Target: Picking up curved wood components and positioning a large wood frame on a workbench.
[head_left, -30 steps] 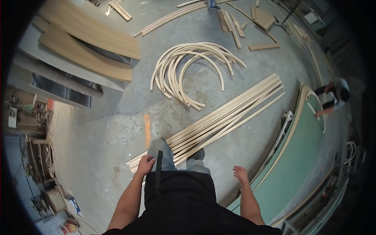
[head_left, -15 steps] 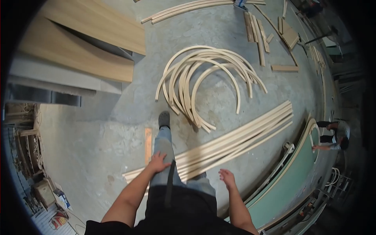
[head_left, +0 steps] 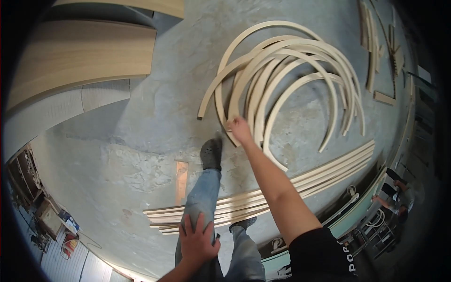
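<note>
So I'm leaning over a loose heap of curved wooden strips (head_left: 240, 89) on the grey concrete floor (head_left: 117, 160); they're pale, arc-shaped and overlapping, lying ahead of me and a bit to the right. My right hand (head_left: 239, 130) is down at the near left end of that heap, fingers curled in by the lower end of one strip; it's a bit blurred, so I honestly can't tell if I'm pinching the wood or just touching it. My left hand (head_left: 199, 240) is palm down above my left knee, fingers spread wide on my jeans (head_left: 202, 190); nothing in it. Left shoe (head_left: 211, 155) is planted just short of the heap, right shoe (head_left: 243, 223) is further back; between them runs a bundle of straight wooden strips (head_left: 329, 171), and my left leg crosses over it. There's a flat orange-brown board (head_left: 182, 176) just left of that leg; big curved wooden panels (head_left: 84, 56) sit off to the upper left, and a co-worker (head_left: 400, 197) is over by the right edge.
</note>
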